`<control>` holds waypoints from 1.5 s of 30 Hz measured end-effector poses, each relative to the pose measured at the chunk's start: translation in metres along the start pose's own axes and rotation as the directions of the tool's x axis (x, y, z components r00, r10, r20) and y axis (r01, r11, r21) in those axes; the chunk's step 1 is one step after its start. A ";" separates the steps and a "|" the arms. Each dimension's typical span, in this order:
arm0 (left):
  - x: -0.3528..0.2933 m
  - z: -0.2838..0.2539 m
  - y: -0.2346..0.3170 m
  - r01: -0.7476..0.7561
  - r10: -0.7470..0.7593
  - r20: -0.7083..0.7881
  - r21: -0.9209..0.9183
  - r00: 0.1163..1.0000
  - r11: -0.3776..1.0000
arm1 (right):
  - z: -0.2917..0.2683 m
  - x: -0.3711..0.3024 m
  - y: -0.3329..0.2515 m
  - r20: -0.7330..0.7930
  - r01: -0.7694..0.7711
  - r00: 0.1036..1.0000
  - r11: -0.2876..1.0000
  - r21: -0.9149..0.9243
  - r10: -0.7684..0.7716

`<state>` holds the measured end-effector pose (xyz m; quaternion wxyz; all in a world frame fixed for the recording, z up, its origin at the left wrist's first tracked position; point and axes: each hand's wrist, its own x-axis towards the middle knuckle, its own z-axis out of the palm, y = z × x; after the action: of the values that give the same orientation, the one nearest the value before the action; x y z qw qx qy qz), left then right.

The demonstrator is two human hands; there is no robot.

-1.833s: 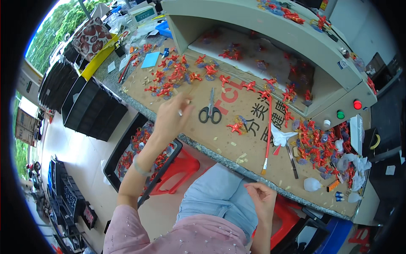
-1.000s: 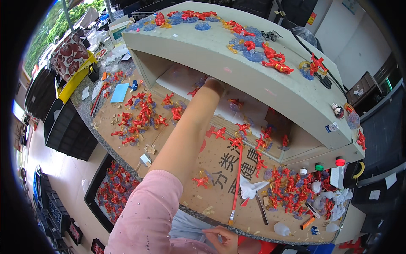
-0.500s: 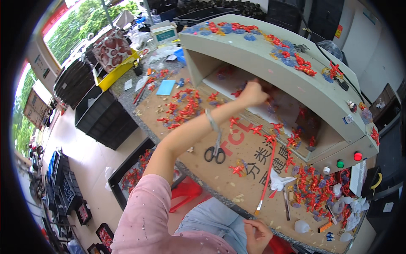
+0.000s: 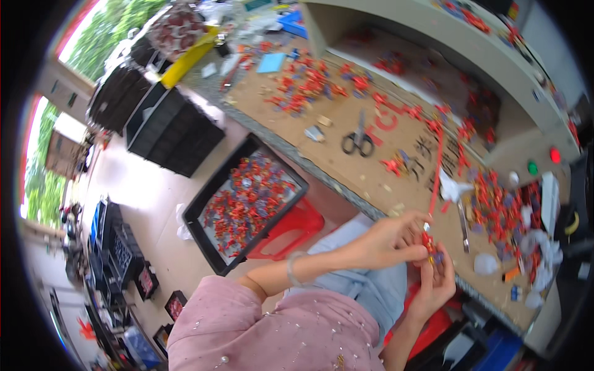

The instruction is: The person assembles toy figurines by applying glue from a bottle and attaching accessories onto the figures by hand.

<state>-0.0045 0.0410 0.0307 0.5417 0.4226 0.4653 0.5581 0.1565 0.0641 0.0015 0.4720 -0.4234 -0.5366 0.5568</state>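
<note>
My left hand (image 4: 396, 241), with a bangle at the wrist, is closed on a small red plastic figure (image 4: 429, 242) that has yellow and blue parts. My right hand (image 4: 435, 285) pinches the same figure from below, its fingers curled around the lower end. Both hands meet above the table's front edge, in front of my lap. Just beyond the fingers lies a red-handled paintbrush (image 4: 437, 176), its near end hidden by the left hand. Black-handled scissors (image 4: 358, 143) and one loose figure (image 4: 396, 164) rest on the cardboard-covered tabletop (image 4: 334, 176).
A pale housing (image 4: 383, 20) with an open front stands at the back, figures inside and on top. Figures pile up at the far left (image 4: 303, 83) and right (image 4: 495, 204). A black tray (image 4: 204, 247) of figures sits on a red stool (image 4: 291, 229). Black crates (image 4: 176, 139) stand left.
My left hand has come back from the housing's opening to my lap side and met my right hand. A figure is now held between them. The view has shifted.
</note>
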 end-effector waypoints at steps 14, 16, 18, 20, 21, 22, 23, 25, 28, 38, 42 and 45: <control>0.008 0.028 -0.041 0.191 -0.186 0.042 -0.287 0.982 0.939 | -0.018 -0.001 0.018 0.119 -0.259 0.966 0.879 0.400 0.230; 0.007 0.028 -0.043 0.214 -0.214 0.031 -0.279 0.976 0.936 | -0.020 0.001 0.019 0.123 -0.266 0.964 0.888 0.374 0.237; 0.008 0.025 -0.043 0.188 -0.189 0.020 -0.221 0.982 0.957 | -0.026 0.007 0.018 0.146 -0.142 0.982 0.979 0.144 0.121; 0.009 0.020 -0.046 0.195 -0.193 0.028 -0.202 0.981 0.960 | -0.036 0.010 0.020 0.072 -0.113 0.992 0.984 0.135 0.104; 0.011 0.017 -0.047 0.199 -0.195 0.037 -0.182 0.980 0.963 | -0.041 0.012 0.021 -0.002 -0.082 0.997 0.989 0.125 0.083; 0.011 0.014 -0.045 0.209 -0.205 0.042 -0.184 0.978 0.960 | -0.044 0.015 0.017 -0.010 -0.089 0.996 0.988 0.124 0.091; 0.011 0.012 -0.041 0.313 -0.293 0.135 -0.163 0.947 0.936 | -0.047 0.022 0.009 0.031 -0.117 0.993 0.988 0.098 0.115; 0.011 0.010 -0.038 0.425 -0.389 0.229 -0.134 0.892 0.895 | -0.049 0.030 0.005 0.063 -0.158 0.986 0.985 0.072 0.154; 0.010 0.011 -0.040 0.377 -0.365 0.260 0.005 0.894 0.926 | -0.048 0.037 0.011 0.329 -0.180 0.924 0.981 -0.074 0.194; 0.001 0.018 -0.054 0.340 -0.305 0.173 -0.238 0.937 0.910 | -0.039 0.031 0.022 0.140 -0.359 0.932 0.912 0.200 0.336; 0.000 0.019 -0.052 0.341 -0.305 0.175 -0.243 0.936 0.908 | -0.037 0.029 0.019 0.074 -0.321 0.947 0.917 0.237 0.313; 0.002 0.022 -0.048 0.340 -0.308 0.167 -0.216 0.937 0.915 | -0.038 0.029 0.015 0.075 -0.332 0.943 0.916 0.226 0.324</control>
<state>0.0268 0.0433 -0.0121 0.7030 0.3059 0.4214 0.4843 0.1865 0.0999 -0.0148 0.4091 -0.4383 -0.3965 0.6952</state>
